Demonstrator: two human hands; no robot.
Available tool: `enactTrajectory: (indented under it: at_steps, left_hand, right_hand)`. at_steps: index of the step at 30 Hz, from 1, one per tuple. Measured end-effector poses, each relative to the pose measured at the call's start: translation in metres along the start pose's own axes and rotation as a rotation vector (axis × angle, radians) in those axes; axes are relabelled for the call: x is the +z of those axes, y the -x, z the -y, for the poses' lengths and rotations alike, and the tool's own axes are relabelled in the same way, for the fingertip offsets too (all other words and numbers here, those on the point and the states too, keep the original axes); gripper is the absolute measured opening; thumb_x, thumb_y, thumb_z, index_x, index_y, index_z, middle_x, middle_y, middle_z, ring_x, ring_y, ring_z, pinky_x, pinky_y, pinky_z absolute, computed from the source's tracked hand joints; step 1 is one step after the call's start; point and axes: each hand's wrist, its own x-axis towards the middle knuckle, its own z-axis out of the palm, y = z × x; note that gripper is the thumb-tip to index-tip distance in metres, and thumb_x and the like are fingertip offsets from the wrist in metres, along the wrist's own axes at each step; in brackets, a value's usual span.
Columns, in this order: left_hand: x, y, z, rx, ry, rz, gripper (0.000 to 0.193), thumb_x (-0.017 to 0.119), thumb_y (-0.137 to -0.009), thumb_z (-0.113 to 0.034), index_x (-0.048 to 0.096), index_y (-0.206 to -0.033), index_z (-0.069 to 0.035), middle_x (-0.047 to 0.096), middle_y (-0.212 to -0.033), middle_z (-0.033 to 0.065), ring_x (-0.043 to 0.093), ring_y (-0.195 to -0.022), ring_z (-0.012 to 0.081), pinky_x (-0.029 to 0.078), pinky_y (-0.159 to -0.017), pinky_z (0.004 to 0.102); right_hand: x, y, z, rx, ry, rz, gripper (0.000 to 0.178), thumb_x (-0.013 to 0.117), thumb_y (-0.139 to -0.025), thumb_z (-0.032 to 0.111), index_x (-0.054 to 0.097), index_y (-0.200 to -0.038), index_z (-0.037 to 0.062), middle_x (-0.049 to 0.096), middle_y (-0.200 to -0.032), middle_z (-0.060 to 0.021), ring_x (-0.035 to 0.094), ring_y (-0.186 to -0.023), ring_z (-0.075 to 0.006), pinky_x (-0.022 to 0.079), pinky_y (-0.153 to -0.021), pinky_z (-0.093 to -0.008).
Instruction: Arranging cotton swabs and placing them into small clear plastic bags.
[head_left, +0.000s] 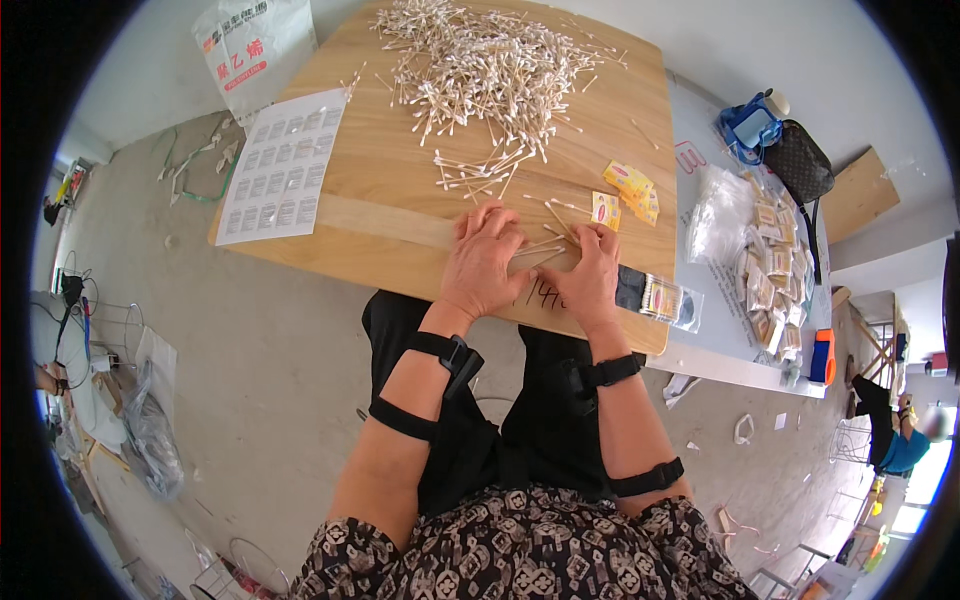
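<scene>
Near the table's front edge, a few loose cotton swabs (540,246) lie between my two hands. My left hand (484,262) bends its fingers around their left ends, thumb low toward the other hand. Against their right ends, my right hand (590,272) closes thumb and fingers. The fingertips partly cover the swabs. Just beyond lies a small scatter of cotton swabs (485,172), and a large heap of cotton swabs (490,75) covers the far part of the table. Yellow printed cards (630,188) lie beyond my right hand, with another yellow card (606,210) nearer it.
Right of my right hand are a small dark pad (630,288) and a clear packet of swabs (662,298). A printed sheet (285,165) overhangs the left edge. The side table (700,345) holds filled packets (775,270), clear bags (718,215) and an orange-blue tape dispenser (822,357).
</scene>
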Motion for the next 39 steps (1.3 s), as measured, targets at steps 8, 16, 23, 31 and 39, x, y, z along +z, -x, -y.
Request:
enactTrajectory:
  at_steps: [8,16,23,31,39]
  left_hand:
    - [0.010,0.000,0.007,0.079,-0.010,-0.079,0.025,0.079,-0.065,-0.016,0.070,-0.089,-0.012,0.058,-0.113,0.0049,0.047,-0.123,0.0293,0.035,-0.103,0.0467]
    - [0.008,0.002,0.009,0.084,0.009,-0.072,0.018,0.079,-0.066,-0.013,0.066,-0.079,-0.013,0.059,-0.111,0.0021,0.046,-0.125,0.0280,0.035,-0.101,0.0475]
    - [0.009,0.002,0.010,0.076,0.038,-0.073,0.018,0.079,-0.066,-0.015,0.066,-0.078,-0.013,0.059,-0.110,0.0014,0.046,-0.126,0.0286,0.033,-0.103,0.0473]
    - [0.010,0.001,0.010,0.085,0.044,-0.090,0.018,0.079,-0.065,-0.015,0.065,-0.077,-0.013,0.059,-0.110,0.0026,0.047,-0.124,0.0294,0.033,-0.103,0.0469]
    - [0.006,-0.001,0.002,0.039,0.048,-0.165,0.028,0.076,-0.065,-0.014,0.063,-0.090,-0.008,0.058,-0.112,0.0056,0.045,-0.125,0.0312,0.033,-0.104,0.0478]
  right_hand:
    - [-0.008,0.006,-0.002,-0.132,-0.069,-0.014,0.048,0.086,-0.059,0.014,0.066,-0.103,0.0092,0.051,-0.119,-0.0128,0.051,-0.105,-0.0338,0.045,-0.092,-0.0442]
    - [0.000,0.008,-0.007,-0.152,-0.130,-0.139,0.025,0.078,-0.067,0.008,0.066,-0.089,0.0058,0.058,-0.105,-0.0108,0.053,-0.101,-0.0344,0.045,-0.086,-0.0451]
    - [0.004,-0.021,-0.018,0.047,-0.060,-0.060,0.014,0.075,-0.073,0.008,0.068,-0.084,0.0046,0.060,-0.100,-0.0112,0.054,-0.101,-0.0343,0.047,-0.086,-0.0432]
    - [0.007,-0.010,-0.008,-0.040,-0.098,-0.045,0.010,0.076,-0.071,0.009,0.069,-0.077,0.0053,0.061,-0.090,-0.0087,0.057,-0.095,-0.0322,0.048,-0.082,-0.0421]
    - [0.001,-0.013,-0.005,-0.031,-0.187,0.099,0.010,0.075,-0.070,0.007,0.068,-0.076,0.0050,0.062,-0.089,-0.0090,0.057,-0.095,-0.0318,0.048,-0.082,-0.0410]
